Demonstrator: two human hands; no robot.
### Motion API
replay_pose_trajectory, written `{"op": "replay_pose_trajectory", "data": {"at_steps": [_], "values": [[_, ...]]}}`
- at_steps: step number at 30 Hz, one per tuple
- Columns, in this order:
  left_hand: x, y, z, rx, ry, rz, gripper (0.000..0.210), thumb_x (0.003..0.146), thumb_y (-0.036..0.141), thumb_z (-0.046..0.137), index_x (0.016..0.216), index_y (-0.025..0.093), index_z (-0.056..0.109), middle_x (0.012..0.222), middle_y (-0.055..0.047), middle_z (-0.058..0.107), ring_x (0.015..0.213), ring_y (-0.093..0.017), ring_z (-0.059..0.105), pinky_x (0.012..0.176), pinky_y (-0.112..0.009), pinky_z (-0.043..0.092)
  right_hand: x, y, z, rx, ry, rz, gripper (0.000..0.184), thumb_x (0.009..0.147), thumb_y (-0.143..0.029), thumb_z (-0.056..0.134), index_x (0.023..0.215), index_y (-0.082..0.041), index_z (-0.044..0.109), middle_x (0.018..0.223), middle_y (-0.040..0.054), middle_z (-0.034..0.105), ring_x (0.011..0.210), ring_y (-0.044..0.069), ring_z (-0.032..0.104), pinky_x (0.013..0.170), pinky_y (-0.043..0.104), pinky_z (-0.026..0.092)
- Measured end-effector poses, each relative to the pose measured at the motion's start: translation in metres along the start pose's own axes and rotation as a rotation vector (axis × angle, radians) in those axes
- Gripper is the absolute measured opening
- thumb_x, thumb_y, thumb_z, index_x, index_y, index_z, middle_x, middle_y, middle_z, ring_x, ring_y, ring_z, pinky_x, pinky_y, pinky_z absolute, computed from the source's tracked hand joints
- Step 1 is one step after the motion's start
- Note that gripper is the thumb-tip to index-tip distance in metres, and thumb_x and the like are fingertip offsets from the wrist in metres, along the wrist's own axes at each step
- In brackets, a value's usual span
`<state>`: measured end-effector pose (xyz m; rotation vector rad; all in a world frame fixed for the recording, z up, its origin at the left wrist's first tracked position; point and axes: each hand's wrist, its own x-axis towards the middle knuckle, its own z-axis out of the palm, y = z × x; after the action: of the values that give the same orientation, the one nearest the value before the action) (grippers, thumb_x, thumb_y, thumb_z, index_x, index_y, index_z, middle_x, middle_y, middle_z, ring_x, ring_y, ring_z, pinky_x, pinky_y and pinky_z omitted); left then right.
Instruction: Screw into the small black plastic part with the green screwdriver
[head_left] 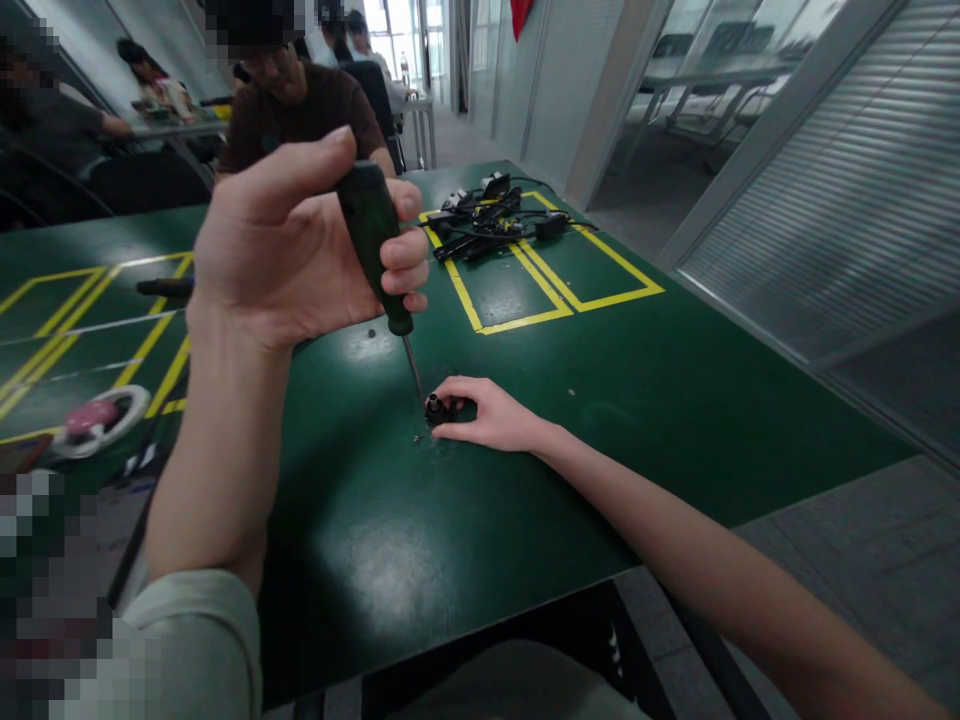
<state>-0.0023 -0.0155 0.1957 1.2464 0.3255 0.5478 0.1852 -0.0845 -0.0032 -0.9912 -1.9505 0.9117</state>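
Note:
My left hand [277, 240] is raised over the table, its fingers wrapped around the dark green handle of a screwdriver [375, 240]. The thin shaft slants down, and its tip meets or nearly meets a small black cylindrical part [435, 410] with a metal piece on top. Low at the tabletop, my right hand [499, 415] pinches that part between thumb and fingers; its exact kind is too small to tell. A tiny metal piece, perhaps a screw [418, 438], lies just beside it on the green table [480, 530].
A pile of black cables and devices [495, 215] lies at the far right within yellow tape outlines. To the left are a pink and white round object [97, 420] and a dark pen-like item [165, 288]. A person in a dark shirt [330, 115] sits opposite.

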Motion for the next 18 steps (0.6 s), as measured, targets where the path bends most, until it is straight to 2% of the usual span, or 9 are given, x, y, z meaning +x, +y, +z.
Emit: {"op": "replay_pose_trajectory", "data": {"at_steps": [2, 4, 8, 12, 14, 18], "values": [[0.0004, 0.0002, -0.0021, -0.003, -0.049, -0.023, 0.069, 0.105, 0.052, 0.013, 0.089, 0.012, 0.067, 0.065, -0.003, 0.051, 0.061, -0.014, 0.053, 0.066, -0.033, 0.055, -0.0003, 0.0002, 0.0002, -0.001, 0.002, -0.001, 0.028, 0.083, -0.029, 0.083, 0.104, -0.015, 0.071, 0.098, 0.0053, 0.071, 0.087, 0.018, 0.064, 0.080, 0.031, 0.051], [0.0006, 0.0001, -0.0013, -0.008, -0.036, -0.025, 0.072, 0.104, 0.055, 0.012, 0.090, 0.012, 0.068, 0.066, -0.004, 0.050, 0.063, -0.015, 0.053, 0.068, -0.033, 0.056, -0.0006, 0.0005, 0.0004, -0.007, 0.005, 0.003, 0.028, 0.083, -0.030, 0.083, 0.104, -0.016, 0.071, 0.098, 0.0053, 0.071, 0.088, 0.018, 0.065, 0.080, 0.031, 0.051], [0.0009, -0.0009, 0.0032, -0.010, 0.002, -0.012, 0.070, 0.103, 0.059, 0.019, 0.078, 0.012, 0.065, 0.066, -0.005, 0.050, 0.064, -0.015, 0.054, 0.066, -0.033, 0.057, -0.0008, 0.0008, 0.0002, -0.013, 0.002, 0.008, 0.028, 0.084, -0.031, 0.083, 0.105, -0.017, 0.071, 0.100, 0.0055, 0.072, 0.089, 0.019, 0.065, 0.081, 0.032, 0.051], [0.0021, -0.0026, 0.0017, -0.016, -0.030, -0.013, 0.070, 0.105, 0.056, 0.017, 0.078, 0.012, 0.065, 0.075, -0.007, 0.059, 0.070, -0.016, 0.061, 0.070, -0.033, 0.059, -0.0010, 0.0010, -0.0005, -0.020, 0.000, -0.002, 0.028, 0.084, -0.030, 0.082, 0.105, -0.016, 0.071, 0.100, 0.0061, 0.071, 0.090, 0.019, 0.065, 0.081, 0.032, 0.051], [0.0024, -0.0033, -0.0007, -0.031, -0.062, -0.027, 0.073, 0.103, 0.060, 0.013, 0.082, 0.013, 0.065, 0.080, -0.008, 0.062, 0.071, -0.016, 0.062, 0.070, -0.033, 0.059, -0.0011, 0.0010, -0.0008, -0.021, 0.004, -0.006, 0.027, 0.085, -0.030, 0.082, 0.105, -0.015, 0.071, 0.099, 0.0062, 0.071, 0.090, 0.019, 0.065, 0.080, 0.032, 0.051], [0.0018, -0.0034, -0.0030, -0.034, -0.082, -0.034, 0.071, 0.104, 0.055, 0.010, 0.084, 0.014, 0.064, 0.067, -0.004, 0.051, 0.062, -0.013, 0.053, 0.065, -0.030, 0.056, -0.0009, 0.0011, -0.0011, -0.022, -0.002, 0.002, 0.027, 0.085, -0.030, 0.081, 0.105, -0.015, 0.071, 0.100, 0.0061, 0.071, 0.090, 0.019, 0.065, 0.081, 0.032, 0.051]]}}
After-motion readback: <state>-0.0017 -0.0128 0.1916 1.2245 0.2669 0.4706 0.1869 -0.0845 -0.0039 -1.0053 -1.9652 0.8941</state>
